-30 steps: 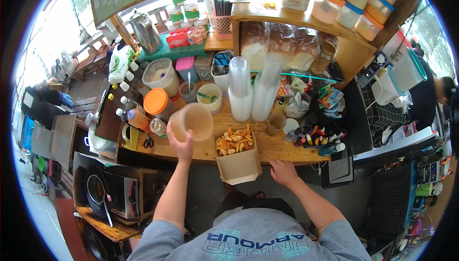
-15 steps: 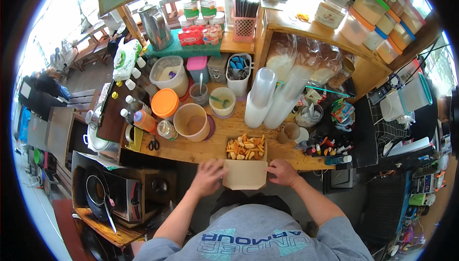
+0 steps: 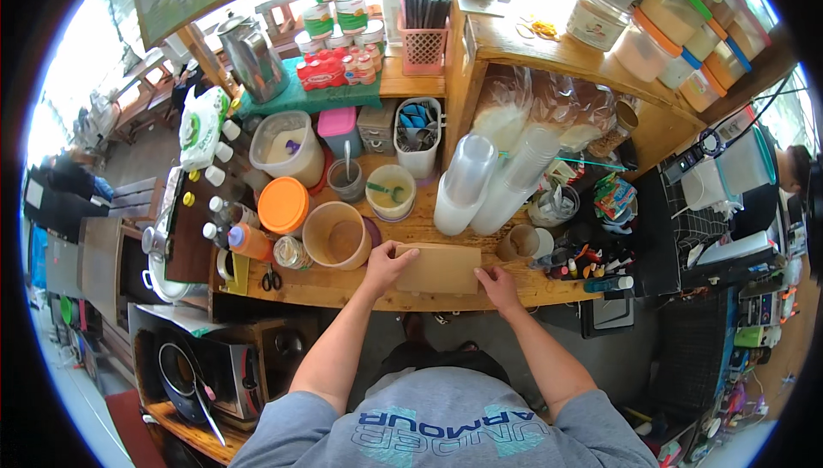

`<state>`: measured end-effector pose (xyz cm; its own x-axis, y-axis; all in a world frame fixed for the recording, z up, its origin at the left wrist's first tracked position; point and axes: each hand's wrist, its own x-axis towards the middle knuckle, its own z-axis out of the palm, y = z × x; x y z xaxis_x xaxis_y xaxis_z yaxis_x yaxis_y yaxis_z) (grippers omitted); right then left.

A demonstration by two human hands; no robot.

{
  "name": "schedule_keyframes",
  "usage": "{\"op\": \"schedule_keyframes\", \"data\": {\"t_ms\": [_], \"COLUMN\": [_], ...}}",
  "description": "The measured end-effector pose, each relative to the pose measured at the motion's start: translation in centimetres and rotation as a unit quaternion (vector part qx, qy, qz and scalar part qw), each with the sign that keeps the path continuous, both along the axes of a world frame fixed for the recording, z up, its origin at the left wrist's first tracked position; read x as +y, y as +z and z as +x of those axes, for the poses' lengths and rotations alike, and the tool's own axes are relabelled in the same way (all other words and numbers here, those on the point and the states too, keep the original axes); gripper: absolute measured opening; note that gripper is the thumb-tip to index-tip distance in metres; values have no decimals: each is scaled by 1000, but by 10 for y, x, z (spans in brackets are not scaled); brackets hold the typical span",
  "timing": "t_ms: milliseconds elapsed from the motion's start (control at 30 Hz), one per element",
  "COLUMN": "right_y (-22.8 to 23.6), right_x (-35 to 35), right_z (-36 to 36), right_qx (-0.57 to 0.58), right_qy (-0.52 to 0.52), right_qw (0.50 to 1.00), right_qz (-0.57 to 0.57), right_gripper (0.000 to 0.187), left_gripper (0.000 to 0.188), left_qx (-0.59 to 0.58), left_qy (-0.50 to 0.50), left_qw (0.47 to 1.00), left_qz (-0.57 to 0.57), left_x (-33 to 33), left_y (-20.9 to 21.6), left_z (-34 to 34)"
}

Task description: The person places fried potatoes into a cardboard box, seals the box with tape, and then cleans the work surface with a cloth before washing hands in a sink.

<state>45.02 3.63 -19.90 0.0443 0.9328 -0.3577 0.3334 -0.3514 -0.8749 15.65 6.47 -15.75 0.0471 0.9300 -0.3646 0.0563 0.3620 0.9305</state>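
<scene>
A brown cardboard takeaway box (image 3: 439, 268) rests on the wooden counter (image 3: 377, 299) right in front of me, its lid folded down over the top. What lies inside is hidden by the lid. My left hand (image 3: 388, 267) grips the box's left side, thumb across the lid's upper left corner. At the near right corner, my right hand (image 3: 497, 285) pinches the edge between thumb and fingers. An open beige tub (image 3: 338, 235) stands just left of my left hand, and a small brown cup (image 3: 518, 243) is beyond the right one.
Stacked clear plastic cups (image 3: 467, 178) rise behind the box. To the left are an orange-lidded tub (image 3: 284, 205), a glass jar (image 3: 292, 253), bottles (image 3: 249, 242) and black scissors (image 3: 270, 279). Pens and small tools (image 3: 583, 264) crowd the counter's right end, below a wooden shelf (image 3: 549, 51).
The lid has swung up and away from me, covering the fries that were showing. Both hands have moved forward with it, the left now grasping the box's side.
</scene>
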Motion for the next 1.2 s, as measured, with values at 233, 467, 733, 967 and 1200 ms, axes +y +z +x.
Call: {"op": "schedule_keyframes", "data": {"t_ms": [233, 467, 733, 967, 1200], "right_y": [-17, -15, -31, -28, 32], "right_x": [6, 32, 29, 36, 23], "right_z": [-18, -14, -1, -3, -20], "right_qx": [13, 265, 408, 227, -214], "right_qy": [-71, -24, -44, -19, 63], "right_qw": [997, 951, 873, 938, 966], "right_qz": [-28, -158, -265, -263, -129], "right_gripper": [50, 42, 33, 42, 67], "left_gripper": [35, 43, 53, 38, 15], "left_qx": [-57, 203, 266, 377, 378], "left_qy": [90, -31, -58, -153, -12], "left_qw": [994, 974, 961, 846, 741], "left_qz": [-28, 94, 47, 345, 555], "left_x": [12, 19, 10, 34, 186], "left_y": [-43, -53, -48, 141, 359], "left_z": [11, 25, 30, 46, 92]}}
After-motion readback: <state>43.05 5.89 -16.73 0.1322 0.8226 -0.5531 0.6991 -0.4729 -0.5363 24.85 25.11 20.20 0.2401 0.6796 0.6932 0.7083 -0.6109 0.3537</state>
